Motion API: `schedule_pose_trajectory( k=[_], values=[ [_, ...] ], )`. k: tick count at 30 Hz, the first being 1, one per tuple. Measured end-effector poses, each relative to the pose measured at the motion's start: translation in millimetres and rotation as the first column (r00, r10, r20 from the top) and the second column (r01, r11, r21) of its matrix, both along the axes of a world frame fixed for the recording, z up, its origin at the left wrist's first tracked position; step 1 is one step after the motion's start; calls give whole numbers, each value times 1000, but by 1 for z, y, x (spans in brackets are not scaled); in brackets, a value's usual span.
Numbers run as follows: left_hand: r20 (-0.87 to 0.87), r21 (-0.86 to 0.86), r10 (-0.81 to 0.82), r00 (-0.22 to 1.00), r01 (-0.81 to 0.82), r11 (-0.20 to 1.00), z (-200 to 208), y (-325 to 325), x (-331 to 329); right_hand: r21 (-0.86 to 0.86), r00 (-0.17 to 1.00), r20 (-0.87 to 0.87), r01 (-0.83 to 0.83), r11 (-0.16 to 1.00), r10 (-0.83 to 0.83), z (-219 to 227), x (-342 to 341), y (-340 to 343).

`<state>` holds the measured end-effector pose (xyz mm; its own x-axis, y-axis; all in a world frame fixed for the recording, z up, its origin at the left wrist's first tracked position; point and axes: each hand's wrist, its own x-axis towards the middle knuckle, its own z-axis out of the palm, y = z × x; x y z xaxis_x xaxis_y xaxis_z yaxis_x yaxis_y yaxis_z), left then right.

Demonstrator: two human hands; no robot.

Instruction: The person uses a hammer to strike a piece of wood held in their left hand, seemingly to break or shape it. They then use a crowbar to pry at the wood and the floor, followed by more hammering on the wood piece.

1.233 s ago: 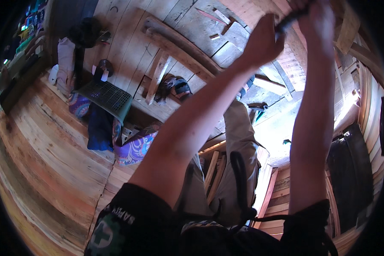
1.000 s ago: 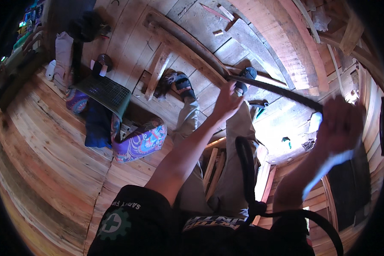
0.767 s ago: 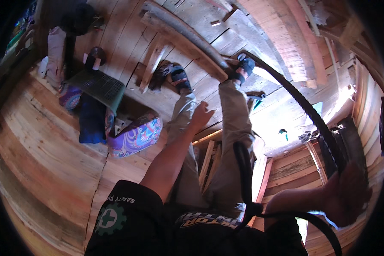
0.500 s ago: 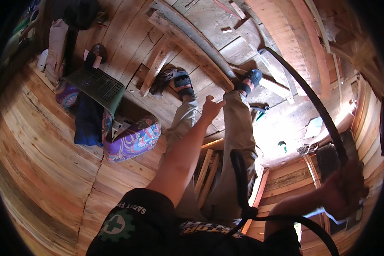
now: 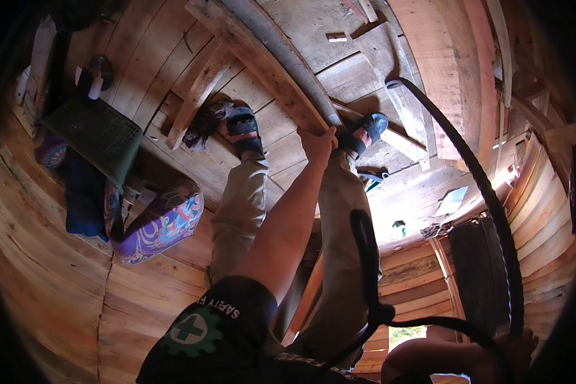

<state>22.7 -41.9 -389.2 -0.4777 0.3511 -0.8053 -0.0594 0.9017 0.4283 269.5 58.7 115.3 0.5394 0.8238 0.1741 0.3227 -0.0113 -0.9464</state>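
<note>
My left hand (image 5: 319, 143) reaches between my legs and is closed around the near end of a long wooden beam (image 5: 269, 72). The thumb shows on the beam's right side; part of the fingers is hidden. At the lower right, my right hand (image 5: 518, 349), dark and partly shaded, is closed around the lower end of a long black ribbed rod (image 5: 486, 182). Whether this rod is stiff or flexible is unclear; it looks curved, and its far tip is by the floor boards. A knotted black cord (image 5: 381, 313) hangs in front of my body.
My sandalled feet stand on both sides of the beam's near end. A shorter wood piece (image 5: 201, 96) branches off it. At left are a green plastic crate (image 5: 99, 137) and a purple patterned cloth item (image 5: 163, 227). Wide planks (image 5: 445, 70) lie at the far right.
My left hand, earlier apart from the beam with its fingers spread, now grips the beam's end. My right hand has come lower, still holding the black rod. The view has shifted.
</note>
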Motion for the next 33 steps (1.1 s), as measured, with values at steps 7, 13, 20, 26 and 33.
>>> schedule_pose_trajectory(
  k=[7,13,20,26,33],
  values=[
    [32,-3,-175,984,175,985,-7,-9,-18,28,987,43,151,988,-152,4,1,-1],
    [-73,53,-358,931,362,931,14,-11,-63,195,923,-125,383,903,-364,6,2,4],
    [816,148,-187,547,115,982,138,-4,-11,88,830,-502,-230,969,242,-2,-98,38],
    [893,-443,449,-41,-258,858,334,115,26,130,1000,9,17,991,-18,74,-192,50],
    [803,-523,583,-123,-613,592,307,144,-1,-71,997,-24,78,994,-80,75,-227,43]
  ],
)
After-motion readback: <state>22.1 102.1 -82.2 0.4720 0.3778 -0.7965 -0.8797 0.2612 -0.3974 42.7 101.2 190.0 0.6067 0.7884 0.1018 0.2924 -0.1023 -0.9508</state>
